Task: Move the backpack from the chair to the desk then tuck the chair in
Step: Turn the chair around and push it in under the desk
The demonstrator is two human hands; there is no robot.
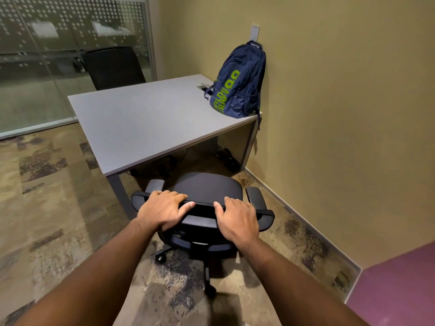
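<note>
Backpack point(237, 83) already on desk point(150, 123), upright at 1 o'clock corner, leaning against wall point(341, 102); one strap hanging off desk edge; first step looks done. Chair point(207, 191) seat empty, at 6 o'clock of desk, front edge just under desk lip; not tucked yet; push toward 12 o'clock remaining. Left hand point(162, 209) clamped over backrest top rail, fingers curled over far edge, thumb on near side; right hand point(237, 220) same grip, just beside it toward 3 o'clock. Both forearms extended forward, wrists roughly level; reads as ready to roll chair in. Second chair point(113, 67) at 11 o'clock, beyond desk, uninvolved.
</note>
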